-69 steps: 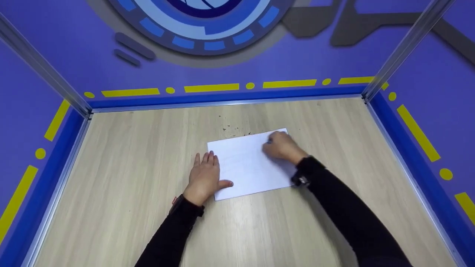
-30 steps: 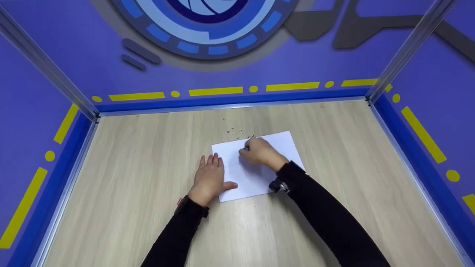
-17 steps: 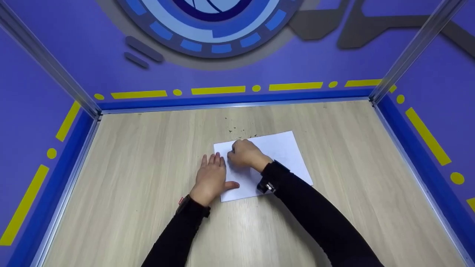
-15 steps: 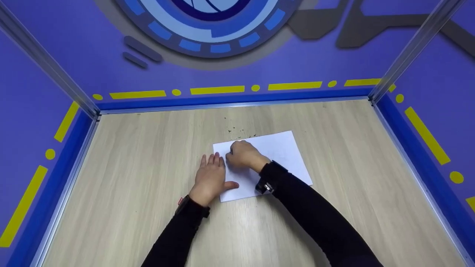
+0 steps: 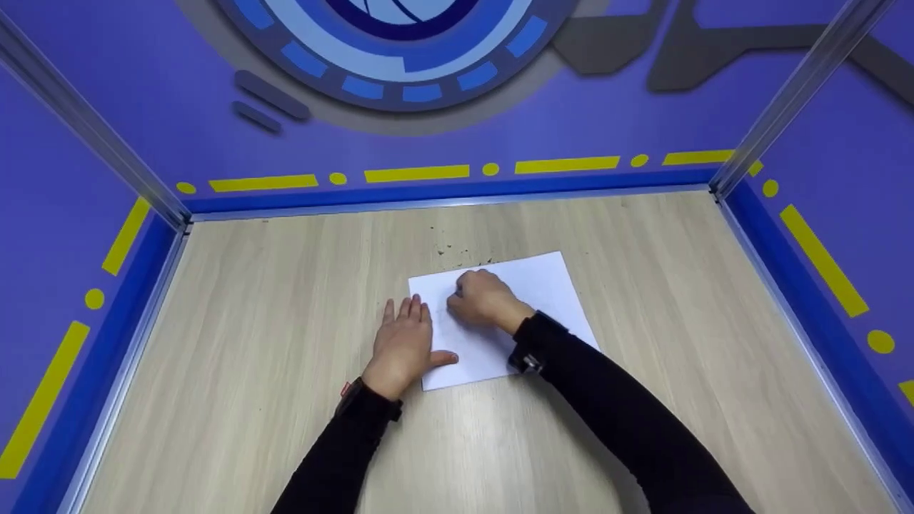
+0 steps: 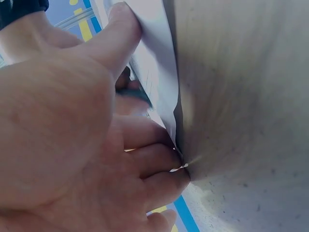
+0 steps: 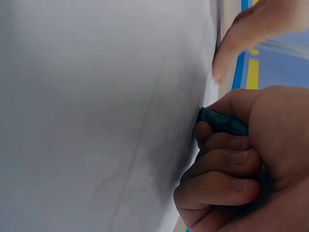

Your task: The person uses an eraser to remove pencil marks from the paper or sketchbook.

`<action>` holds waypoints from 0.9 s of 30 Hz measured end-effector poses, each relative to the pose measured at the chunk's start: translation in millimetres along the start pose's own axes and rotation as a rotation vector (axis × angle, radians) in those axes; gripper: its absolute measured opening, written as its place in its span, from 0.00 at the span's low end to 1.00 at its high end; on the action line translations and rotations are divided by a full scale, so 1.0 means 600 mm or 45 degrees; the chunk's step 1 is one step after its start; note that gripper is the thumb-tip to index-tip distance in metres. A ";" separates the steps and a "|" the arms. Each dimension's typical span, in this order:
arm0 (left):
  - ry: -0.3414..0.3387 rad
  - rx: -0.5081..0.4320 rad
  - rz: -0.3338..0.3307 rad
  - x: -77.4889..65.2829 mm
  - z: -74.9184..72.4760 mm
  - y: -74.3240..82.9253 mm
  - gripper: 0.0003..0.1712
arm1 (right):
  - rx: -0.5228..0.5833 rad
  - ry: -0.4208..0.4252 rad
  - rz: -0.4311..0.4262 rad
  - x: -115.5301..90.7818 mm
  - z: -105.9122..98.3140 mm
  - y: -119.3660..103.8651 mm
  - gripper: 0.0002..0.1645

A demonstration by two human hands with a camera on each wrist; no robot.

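A sheet of white paper (image 5: 550,293) lies slightly turned on the wooden table. My left hand (image 5: 402,350) rests flat across its left edge, fingers straight and thumb spread onto the sheet. Over the upper left part of the paper, my right hand (image 5: 487,298) grips a small dark teal eraser (image 7: 223,122), its fingers curled and its tip at the surface. Most of the eraser is hidden inside the hand. Faint grey lines (image 7: 140,140) run across the paper in the right wrist view. From the left wrist, the paper's edge (image 6: 166,72) shows lifted a little beside the fingers.
Dark crumbs (image 5: 440,252) are scattered on the table (image 5: 285,300) just beyond the paper's far edge. Purple and blue panels (image 5: 443,143) with yellow marks enclose the back and sides, joined by metal rails (image 5: 785,100).
My right hand has swept over the paper from its upper right to near the left edge, then shifted slightly back right, still gripping the eraser. The left hand stays in place on the paper.
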State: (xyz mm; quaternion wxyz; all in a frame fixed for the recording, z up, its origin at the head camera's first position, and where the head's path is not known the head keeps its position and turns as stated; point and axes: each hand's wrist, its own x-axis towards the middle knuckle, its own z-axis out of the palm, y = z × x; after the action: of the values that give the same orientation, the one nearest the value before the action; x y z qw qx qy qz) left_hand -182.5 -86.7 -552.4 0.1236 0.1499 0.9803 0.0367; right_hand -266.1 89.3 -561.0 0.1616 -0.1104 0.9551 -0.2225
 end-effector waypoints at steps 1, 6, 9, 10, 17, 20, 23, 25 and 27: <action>-0.004 0.000 -0.005 0.000 -0.001 0.001 0.67 | 0.021 0.012 0.015 -0.002 -0.004 0.011 0.15; -0.037 0.020 -0.016 0.001 -0.005 0.001 0.68 | 0.099 0.076 0.059 -0.018 -0.031 0.078 0.16; -0.049 0.016 -0.016 0.002 -0.006 0.001 0.68 | 0.114 0.095 0.067 -0.033 -0.054 0.128 0.15; -0.050 0.013 -0.017 0.001 -0.006 0.001 0.68 | 0.114 0.098 0.078 -0.038 -0.063 0.144 0.15; -0.056 0.018 -0.006 0.001 -0.005 -0.002 0.69 | 0.095 0.095 0.214 -0.075 -0.112 0.235 0.18; -0.056 0.019 -0.008 0.000 -0.004 -0.003 0.68 | 0.101 0.079 0.224 -0.081 -0.117 0.247 0.16; -0.051 0.016 -0.009 -0.001 -0.002 -0.002 0.68 | 0.115 0.076 0.216 -0.084 -0.117 0.248 0.15; -0.047 -0.001 -0.007 -0.003 0.001 -0.001 0.68 | 0.102 0.077 0.220 -0.085 -0.116 0.247 0.15; -0.047 -0.022 -0.005 -0.004 0.004 0.000 0.68 | 0.078 0.076 0.221 -0.086 -0.114 0.246 0.15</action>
State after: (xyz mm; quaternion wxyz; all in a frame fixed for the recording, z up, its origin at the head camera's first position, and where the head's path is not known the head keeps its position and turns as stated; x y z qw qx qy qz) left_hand -179.6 -87.4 -554.3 0.1430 0.1477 0.9777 0.0420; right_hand -263.7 260.0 -557.5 0.1551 -0.0154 0.9582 -0.2401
